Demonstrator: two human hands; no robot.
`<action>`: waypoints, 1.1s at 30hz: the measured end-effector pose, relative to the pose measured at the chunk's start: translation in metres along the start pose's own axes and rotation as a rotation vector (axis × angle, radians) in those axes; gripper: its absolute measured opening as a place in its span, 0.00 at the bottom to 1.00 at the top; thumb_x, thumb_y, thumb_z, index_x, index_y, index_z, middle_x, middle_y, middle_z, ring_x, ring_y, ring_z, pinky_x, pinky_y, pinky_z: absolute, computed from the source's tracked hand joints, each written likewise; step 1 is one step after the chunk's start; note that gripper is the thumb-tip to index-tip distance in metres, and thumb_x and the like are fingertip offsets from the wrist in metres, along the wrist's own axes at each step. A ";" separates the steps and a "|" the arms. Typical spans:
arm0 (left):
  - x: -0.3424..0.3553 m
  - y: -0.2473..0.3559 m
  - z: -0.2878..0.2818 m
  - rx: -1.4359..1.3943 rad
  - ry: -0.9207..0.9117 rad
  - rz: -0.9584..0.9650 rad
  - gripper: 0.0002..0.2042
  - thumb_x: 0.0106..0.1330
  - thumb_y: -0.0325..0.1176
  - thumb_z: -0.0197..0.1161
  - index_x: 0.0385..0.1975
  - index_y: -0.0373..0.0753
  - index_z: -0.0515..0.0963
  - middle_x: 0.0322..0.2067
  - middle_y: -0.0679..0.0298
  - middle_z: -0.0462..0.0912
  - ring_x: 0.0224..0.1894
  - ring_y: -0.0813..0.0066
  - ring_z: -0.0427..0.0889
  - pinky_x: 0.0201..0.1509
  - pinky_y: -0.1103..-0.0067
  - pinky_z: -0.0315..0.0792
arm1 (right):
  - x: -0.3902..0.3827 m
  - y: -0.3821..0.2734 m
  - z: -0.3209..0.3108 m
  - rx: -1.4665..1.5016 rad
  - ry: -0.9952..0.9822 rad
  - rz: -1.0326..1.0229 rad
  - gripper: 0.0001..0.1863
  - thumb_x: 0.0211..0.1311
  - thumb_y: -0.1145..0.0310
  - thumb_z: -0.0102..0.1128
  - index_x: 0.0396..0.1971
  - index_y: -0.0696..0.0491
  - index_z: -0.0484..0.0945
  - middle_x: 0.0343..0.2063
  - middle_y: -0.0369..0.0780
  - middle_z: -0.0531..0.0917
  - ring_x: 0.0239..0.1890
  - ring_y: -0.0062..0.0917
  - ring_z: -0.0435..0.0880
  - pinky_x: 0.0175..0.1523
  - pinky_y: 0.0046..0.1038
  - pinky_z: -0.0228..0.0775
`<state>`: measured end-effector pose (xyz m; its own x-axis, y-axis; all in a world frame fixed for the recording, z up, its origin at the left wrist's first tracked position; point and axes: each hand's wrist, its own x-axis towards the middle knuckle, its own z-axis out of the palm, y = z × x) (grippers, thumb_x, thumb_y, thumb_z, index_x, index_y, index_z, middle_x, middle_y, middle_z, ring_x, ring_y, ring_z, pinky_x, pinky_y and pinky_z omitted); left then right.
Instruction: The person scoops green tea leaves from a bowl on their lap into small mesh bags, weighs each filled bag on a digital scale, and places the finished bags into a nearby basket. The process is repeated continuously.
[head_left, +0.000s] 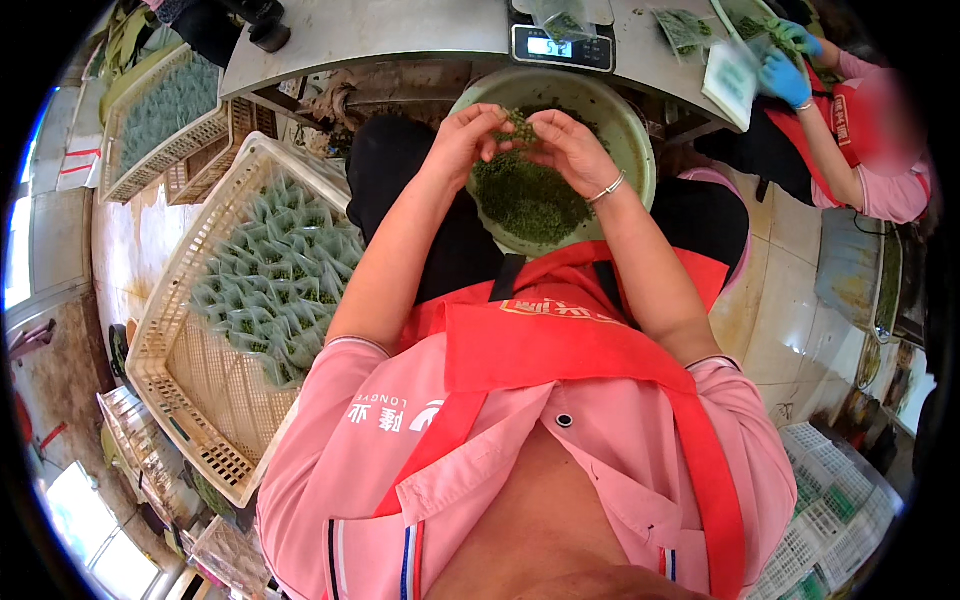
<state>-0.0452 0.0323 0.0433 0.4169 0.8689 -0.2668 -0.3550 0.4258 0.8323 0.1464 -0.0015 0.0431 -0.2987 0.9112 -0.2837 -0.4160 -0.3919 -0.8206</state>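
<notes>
A red apron (560, 350) covers her pink shirt. Over the pale green basin (620, 120) in her lap, the left hand (462, 140) and right hand (570, 150) meet, fingertips pinching a tuft of green tea leaves (518, 126). Beside her stands a crate of filled packets (275, 270); beyond, a digital scale (562, 45).

you wear a pink short-sleeved shirt (380, 440) with white lettering at its 9 o'clock side, a dark snap button, and a red, white and blue stripe low down. a red apron (560, 340) with broad straps crosses over it. a thin silver bracelet (607, 188) circles your right wrist, and dark trousers (400, 180) cover your legs.
</notes>
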 end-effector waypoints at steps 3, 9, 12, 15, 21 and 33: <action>0.001 -0.003 -0.001 0.007 0.015 0.038 0.08 0.61 0.33 0.59 0.33 0.35 0.73 0.27 0.63 0.79 0.13 0.84 0.68 0.32 0.82 0.74 | 0.000 0.001 0.000 -0.008 0.017 0.009 0.09 0.59 0.68 0.58 0.38 0.53 0.73 0.31 0.33 0.78 0.34 0.21 0.80 0.37 0.22 0.73; -0.002 -0.005 0.007 0.229 0.099 0.103 0.06 0.58 0.32 0.61 0.30 0.36 0.74 0.24 0.66 0.78 0.15 0.85 0.69 0.25 0.84 0.68 | -0.002 0.003 0.004 -0.298 0.118 0.014 0.06 0.55 0.73 0.58 0.32 0.56 0.73 0.25 0.34 0.77 0.25 0.20 0.80 0.30 0.22 0.75; -0.006 -0.009 0.016 0.371 0.094 0.152 0.06 0.57 0.31 0.62 0.29 0.36 0.75 0.23 0.67 0.78 0.17 0.86 0.70 0.21 0.86 0.65 | -0.002 0.010 0.001 -0.270 0.208 0.069 0.06 0.54 0.75 0.58 0.32 0.56 0.73 0.22 0.35 0.77 0.20 0.18 0.79 0.20 0.20 0.72; -0.009 -0.018 0.020 0.457 0.072 0.213 0.06 0.57 0.30 0.62 0.28 0.37 0.74 0.22 0.71 0.75 0.18 0.89 0.69 0.20 0.86 0.64 | -0.001 0.018 -0.003 -0.279 0.267 0.081 0.05 0.54 0.75 0.57 0.31 0.55 0.73 0.20 0.34 0.76 0.18 0.17 0.77 0.19 0.19 0.70; -0.011 -0.027 0.019 0.643 0.055 0.355 0.05 0.55 0.26 0.61 0.27 0.36 0.72 0.20 0.73 0.72 0.18 0.89 0.68 0.20 0.86 0.63 | -0.006 0.028 -0.004 -0.230 0.218 0.139 0.02 0.56 0.75 0.55 0.29 0.54 0.73 0.16 0.33 0.75 0.14 0.17 0.72 0.15 0.19 0.63; -0.009 -0.019 0.017 0.530 0.109 0.149 0.05 0.58 0.29 0.59 0.29 0.36 0.72 0.20 0.71 0.72 0.17 0.86 0.71 0.21 0.85 0.65 | -0.013 0.031 -0.039 0.247 0.225 0.078 0.05 0.58 0.76 0.55 0.35 0.57 0.73 0.31 0.42 0.78 0.32 0.29 0.80 0.41 0.32 0.78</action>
<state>-0.0285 0.0121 0.0385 0.2957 0.9430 -0.1524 0.0774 0.1354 0.9878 0.1708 -0.0202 0.0016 -0.1526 0.8717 -0.4657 -0.6031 -0.4554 -0.6549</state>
